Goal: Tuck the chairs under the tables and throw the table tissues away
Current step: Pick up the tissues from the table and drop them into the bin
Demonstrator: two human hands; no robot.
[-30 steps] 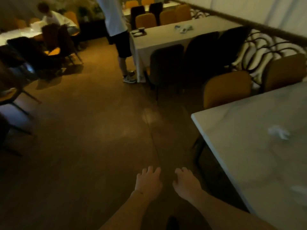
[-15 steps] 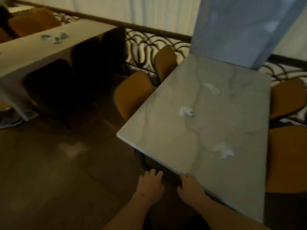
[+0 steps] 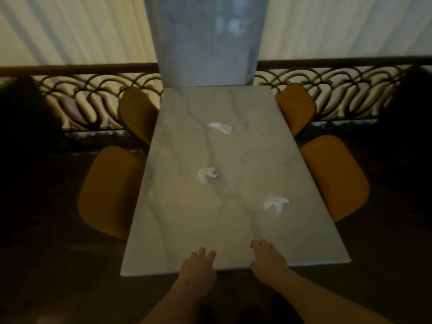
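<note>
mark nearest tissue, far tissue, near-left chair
nearest tissue point(image 3: 275, 203), head view, centre of the crumple.
far tissue point(image 3: 220, 128), head view, middle of the wad.
near-left chair point(image 3: 109, 190), head view, middle of the backrest.

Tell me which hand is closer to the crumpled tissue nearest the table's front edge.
Right. The right hand rests at the table's front edge almost directly below that tissue. The left hand is on the same edge but farther off to the tissue's left.

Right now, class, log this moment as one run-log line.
hands: left hand, right hand empty at table near edge | tissues: three on table, untouched | chairs: four tucked | next: probably collect tissues
</note>
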